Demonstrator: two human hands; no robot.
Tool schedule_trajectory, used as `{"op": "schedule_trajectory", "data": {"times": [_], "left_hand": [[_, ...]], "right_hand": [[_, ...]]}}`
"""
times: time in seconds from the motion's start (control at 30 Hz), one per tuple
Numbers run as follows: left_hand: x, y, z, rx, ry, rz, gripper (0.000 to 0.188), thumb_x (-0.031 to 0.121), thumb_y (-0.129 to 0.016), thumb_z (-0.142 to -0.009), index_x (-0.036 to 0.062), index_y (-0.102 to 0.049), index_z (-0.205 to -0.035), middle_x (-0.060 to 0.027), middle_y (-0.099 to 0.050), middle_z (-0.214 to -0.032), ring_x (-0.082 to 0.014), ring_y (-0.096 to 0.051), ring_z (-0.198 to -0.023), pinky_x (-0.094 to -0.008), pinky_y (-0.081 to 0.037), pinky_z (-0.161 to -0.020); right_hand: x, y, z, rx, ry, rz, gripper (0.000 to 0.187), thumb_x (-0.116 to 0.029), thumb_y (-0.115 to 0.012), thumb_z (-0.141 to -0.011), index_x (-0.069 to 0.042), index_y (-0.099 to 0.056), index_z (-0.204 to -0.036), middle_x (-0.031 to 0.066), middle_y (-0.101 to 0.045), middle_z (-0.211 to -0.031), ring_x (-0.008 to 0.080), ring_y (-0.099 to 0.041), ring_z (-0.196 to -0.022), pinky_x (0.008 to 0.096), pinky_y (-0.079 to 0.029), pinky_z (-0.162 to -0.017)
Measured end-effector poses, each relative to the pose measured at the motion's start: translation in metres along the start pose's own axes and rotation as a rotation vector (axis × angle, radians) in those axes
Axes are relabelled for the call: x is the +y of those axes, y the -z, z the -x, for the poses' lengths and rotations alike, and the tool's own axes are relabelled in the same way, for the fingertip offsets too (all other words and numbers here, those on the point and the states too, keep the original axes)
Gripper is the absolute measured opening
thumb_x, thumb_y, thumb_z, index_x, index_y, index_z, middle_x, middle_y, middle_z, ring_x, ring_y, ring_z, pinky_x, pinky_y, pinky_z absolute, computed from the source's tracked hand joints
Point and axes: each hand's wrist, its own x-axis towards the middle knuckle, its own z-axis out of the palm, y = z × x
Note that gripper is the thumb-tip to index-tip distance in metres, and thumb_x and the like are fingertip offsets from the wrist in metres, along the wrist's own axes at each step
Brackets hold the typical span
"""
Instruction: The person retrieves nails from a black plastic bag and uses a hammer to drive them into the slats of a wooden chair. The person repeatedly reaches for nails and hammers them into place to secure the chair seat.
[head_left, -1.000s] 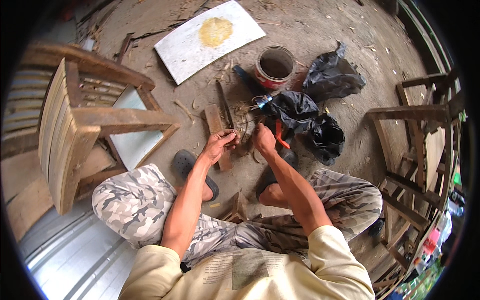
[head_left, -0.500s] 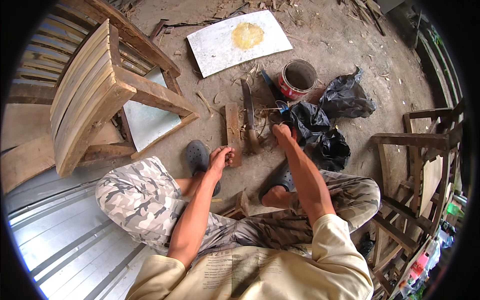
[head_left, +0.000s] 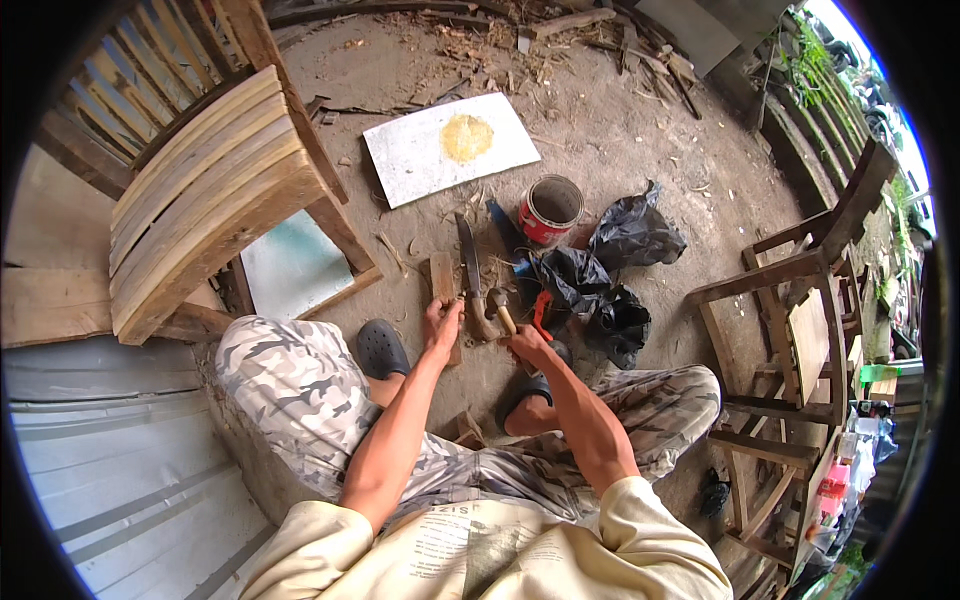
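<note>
My right hand (head_left: 527,342) is closed round the light wooden handle of a hammer (head_left: 508,319). The metal head of the hammer points up and left, toward my left hand. Over a narrow wooden board (head_left: 441,270) on the ground, my left hand (head_left: 443,325) is closed with its fingertips together; whatever they pinch is too small to make out. Just right of the board lies a large knife (head_left: 469,250) with a wooden handle, partly behind the hammer. Beside it are a dark blade (head_left: 502,225) and an orange handle (head_left: 542,314), close to the black plastic bags (head_left: 571,279).
A red paint can (head_left: 545,228) stands beyond the bags. Farther off lies a white panel (head_left: 400,165) with a yellow stain. A slatted wooden chair (head_left: 215,190) rests at the left, and wooden chair frames (head_left: 760,277) stand at the right. Wood scraps litter the ground.
My right hand has drawn back from beside the bags and now has the hammer up off the ground. My left hand stays at the board. The whole view has shifted.
</note>
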Motion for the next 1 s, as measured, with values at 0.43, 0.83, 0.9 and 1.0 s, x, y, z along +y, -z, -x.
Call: {"op": "schedule_trajectory", "data": {"times": [0.43,0.83,0.9,1.0], "left_hand": [[0.196,0.093,0.096,0.415,-1.030,0.039,0.008,0.011,-0.065,-0.092,0.0047,-0.062,-0.095,-0.0022,-0.065,-0.083,-0.0104,-0.059,-0.077,-0.0267,-0.048,-0.072],[0.247,0.407,0.168,1.106,-0.778,0.170,0.025,0.020,-0.069,-0.090,-0.0023,-0.066,-0.101,-0.0048,-0.067,-0.086,-0.0108,-0.059,-0.077,-0.0256,-0.048,-0.072],[0.240,0.431,0.156,1.232,-0.718,-0.083,0.029,0.025,-0.071,-0.090,0.0014,-0.066,-0.106,-0.0042,-0.064,-0.089,-0.0108,-0.056,-0.080,-0.0248,-0.046,-0.070],[0.227,0.441,0.140,1.112,-0.704,-0.009,0.032,0.027,-0.071,-0.091,0.0002,-0.063,-0.106,-0.0052,-0.065,-0.094,-0.0102,-0.058,-0.083,-0.0252,-0.050,-0.073]], "right_hand": [[-0.236,-0.034,0.076,0.017,0.736,-0.579,0.029,-0.014,-0.071,-0.090,0.000,-0.055,-0.109,0.0101,-0.066,-0.103,0.0185,-0.065,-0.096,0.0337,-0.057,-0.078],[-0.411,-0.067,0.102,0.118,1.012,-0.400,0.028,-0.011,-0.074,-0.085,0.005,-0.058,-0.102,0.0112,-0.067,-0.098,0.0140,-0.062,-0.078,0.0261,-0.053,-0.070],[-0.418,-0.069,0.092,0.146,1.024,-0.340,0.034,-0.012,-0.077,-0.082,0.006,-0.059,-0.105,0.0083,-0.064,-0.090,0.0141,-0.061,-0.077,0.0271,-0.053,-0.067],[-0.420,-0.071,0.097,0.131,0.986,-0.385,0.035,-0.010,-0.079,-0.081,0.004,-0.058,-0.104,0.0093,-0.064,-0.094,0.0157,-0.063,-0.080,0.0282,-0.055,-0.071]]}}
